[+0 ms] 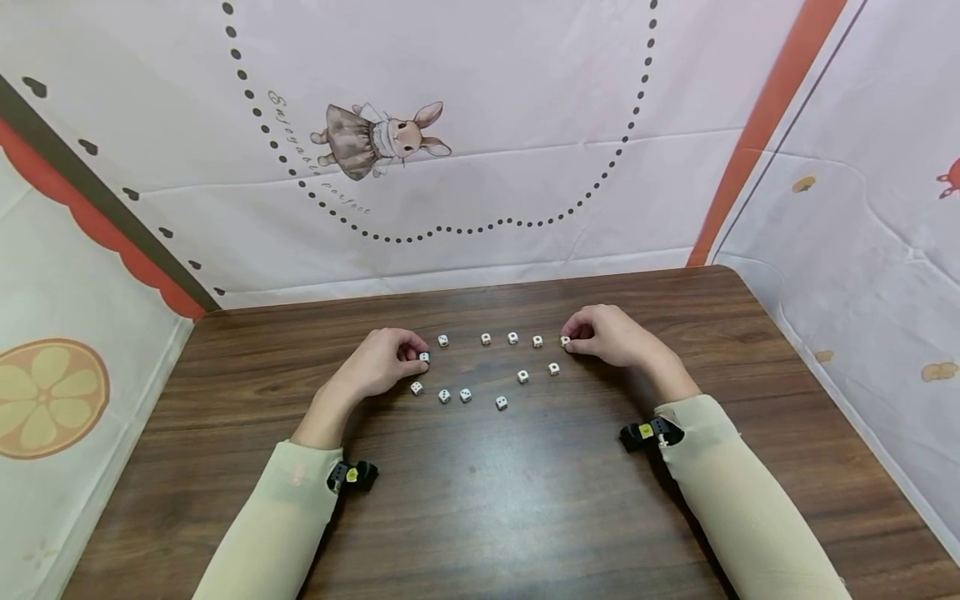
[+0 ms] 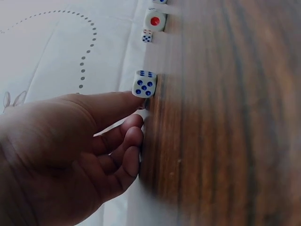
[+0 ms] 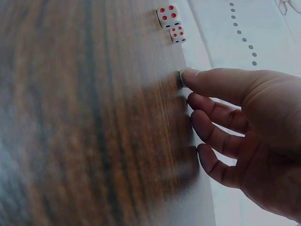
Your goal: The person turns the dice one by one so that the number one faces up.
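My left hand (image 1: 384, 360) pinches a white die (image 1: 424, 357) between thumb and fingers at the left end of a loose ring of dice. In the left wrist view this die (image 2: 144, 87) shows a blue five at the thumb tip. At the ring's right end, my right hand (image 1: 611, 335) pinches another white die (image 1: 566, 342) low on the table. The right wrist view has that die (image 3: 181, 79) mostly hidden by the thumb (image 3: 211, 82). One die (image 1: 443, 341) lies just beyond the left fingertips, and another (image 1: 553, 368) sits on the near side of the right hand.
More white dice lie spread between the hands, some in a back row (image 1: 513, 338) and others nearer, such as the front one (image 1: 502, 402). The brown wooden table (image 1: 480, 517) ends at a printed cloth wall (image 1: 525, 183) behind, with cloth at both sides.
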Demonstrator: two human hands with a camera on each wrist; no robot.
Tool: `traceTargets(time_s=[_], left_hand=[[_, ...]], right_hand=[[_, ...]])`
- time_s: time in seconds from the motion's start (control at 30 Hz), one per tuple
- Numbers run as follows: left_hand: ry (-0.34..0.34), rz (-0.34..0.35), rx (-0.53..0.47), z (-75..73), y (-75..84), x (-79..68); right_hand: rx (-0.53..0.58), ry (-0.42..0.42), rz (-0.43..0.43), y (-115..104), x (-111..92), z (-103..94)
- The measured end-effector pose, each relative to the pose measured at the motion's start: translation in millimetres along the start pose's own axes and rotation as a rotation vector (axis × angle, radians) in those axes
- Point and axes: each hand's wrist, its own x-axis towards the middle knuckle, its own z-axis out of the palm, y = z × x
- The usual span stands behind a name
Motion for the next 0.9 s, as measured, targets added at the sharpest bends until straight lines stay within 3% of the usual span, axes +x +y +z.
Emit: traceTargets(time_s=[0.5,0.9], left_hand=[[-0.011,0.033,0.064,-3.4,7.3,5.4],[-0.006,0.040,0.060,-4.4,11.6,8.0]], right_hand=[[-0.007,-0.003,-0.016,-2.1,2.3,-1.2],[0.007,-0.005,-0.007,0.5,1.0,-0.7]])
